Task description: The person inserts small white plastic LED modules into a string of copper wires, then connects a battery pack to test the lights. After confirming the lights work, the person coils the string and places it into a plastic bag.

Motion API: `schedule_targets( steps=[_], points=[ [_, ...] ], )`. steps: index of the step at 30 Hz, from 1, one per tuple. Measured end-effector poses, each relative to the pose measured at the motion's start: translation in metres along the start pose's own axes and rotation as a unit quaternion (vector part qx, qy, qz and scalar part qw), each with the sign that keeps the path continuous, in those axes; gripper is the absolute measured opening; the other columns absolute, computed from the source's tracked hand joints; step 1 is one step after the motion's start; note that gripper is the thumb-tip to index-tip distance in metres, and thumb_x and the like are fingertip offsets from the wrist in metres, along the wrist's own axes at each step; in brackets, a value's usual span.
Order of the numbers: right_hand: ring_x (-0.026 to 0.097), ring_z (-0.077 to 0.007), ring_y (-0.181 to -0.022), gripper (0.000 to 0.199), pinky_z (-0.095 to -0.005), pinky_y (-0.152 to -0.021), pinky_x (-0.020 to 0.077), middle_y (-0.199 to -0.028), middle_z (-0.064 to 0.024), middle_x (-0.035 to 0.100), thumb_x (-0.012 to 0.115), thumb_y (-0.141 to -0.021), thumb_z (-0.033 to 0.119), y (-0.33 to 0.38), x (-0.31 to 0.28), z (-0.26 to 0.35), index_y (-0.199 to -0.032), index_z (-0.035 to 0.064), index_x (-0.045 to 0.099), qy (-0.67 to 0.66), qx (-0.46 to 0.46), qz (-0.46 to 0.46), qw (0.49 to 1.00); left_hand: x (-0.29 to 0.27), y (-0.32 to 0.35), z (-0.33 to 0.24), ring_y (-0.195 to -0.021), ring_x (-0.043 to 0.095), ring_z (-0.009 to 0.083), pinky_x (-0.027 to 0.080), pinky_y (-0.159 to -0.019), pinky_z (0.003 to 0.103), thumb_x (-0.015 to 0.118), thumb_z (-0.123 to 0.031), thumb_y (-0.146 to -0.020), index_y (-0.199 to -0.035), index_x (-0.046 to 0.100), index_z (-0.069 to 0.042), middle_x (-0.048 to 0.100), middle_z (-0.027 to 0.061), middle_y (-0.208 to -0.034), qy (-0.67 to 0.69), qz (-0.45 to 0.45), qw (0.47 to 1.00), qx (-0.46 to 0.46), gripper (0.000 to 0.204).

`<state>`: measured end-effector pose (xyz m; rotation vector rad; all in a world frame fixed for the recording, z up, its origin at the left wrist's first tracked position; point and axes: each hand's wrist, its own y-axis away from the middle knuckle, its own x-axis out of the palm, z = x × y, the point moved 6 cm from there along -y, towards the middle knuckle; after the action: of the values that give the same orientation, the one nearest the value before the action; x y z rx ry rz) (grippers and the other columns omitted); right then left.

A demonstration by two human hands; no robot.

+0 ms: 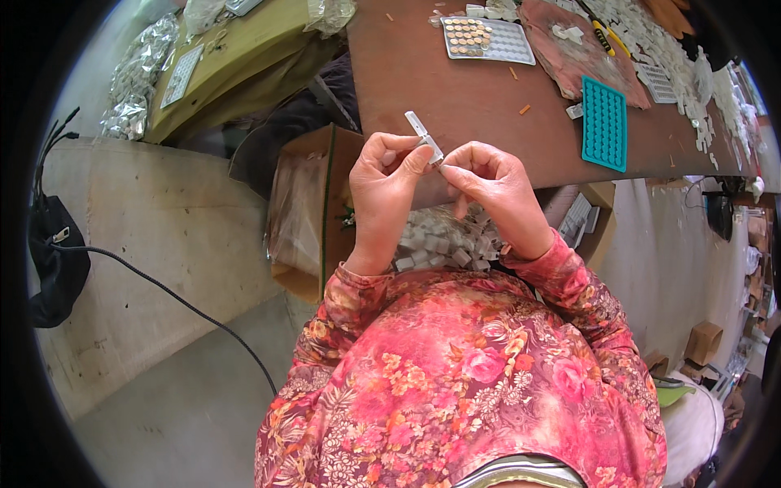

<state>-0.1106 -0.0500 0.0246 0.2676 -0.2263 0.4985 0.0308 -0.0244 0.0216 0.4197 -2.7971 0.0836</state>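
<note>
Between the thumb and fingers of my left hand (382, 191) is a small white plastic case (422, 132), held tilted just in front of the table edge. One narrow part of it stands up like a raised lid. My right hand (498, 183) is closed in a pinch right against the lower end of the case; what its fingertips hold is too small to make out. Below both hands, a heap of small whitish plastic pieces (435, 246) lies at my lap.
On the brown table (455, 106) are a white tray (514, 42) partly filled with round beige pieces, a teal tray (604, 124), a pink cloth (541, 28) and a yellow-black tool (603, 37). A cardboard box (329, 203) with plastic lining stands left of my hands.
</note>
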Motion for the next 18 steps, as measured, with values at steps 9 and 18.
schedule_targets(
  steps=[9, 18],
  points=[
    [0.056, -0.0045, -0.059, 0.003, -0.0193, -0.050, 0.0479, -0.072, 0.0007, 0.058, 0.060, -0.086, 0.002, 0.000, 0.004, 0.015, -0.086, -0.0014, 0.059, 0.238, -0.108, -0.058, 0.963, 0.000, 0.004, -0.006, -0.077, 0.062, 0.0064, 0.050, -0.070, 0.021, 0.071, -0.001, -0.083, -0.089, 0.060, 0.000, 0.065, 0.0025, -0.082, -0.109, -0.033, 0.990, 0.077, 0.013],
    [0.065, -0.0174, -0.060, 0.005, -0.0278, -0.056, 0.0508, -0.066, -0.0106, 0.063, 0.064, -0.076, 0.002, 0.002, 0.005, 0.026, -0.079, 0.0007, 0.060, 0.293, -0.167, -0.128, 0.933, -0.003, 0.005, -0.007, -0.080, 0.063, 0.0083, 0.051, -0.072, 0.022, 0.069, 0.000, -0.083, -0.090, 0.058, 0.000, 0.065, 0.0039, -0.084, -0.146, -0.012, 0.985, 0.091, 0.014]
  ],
)
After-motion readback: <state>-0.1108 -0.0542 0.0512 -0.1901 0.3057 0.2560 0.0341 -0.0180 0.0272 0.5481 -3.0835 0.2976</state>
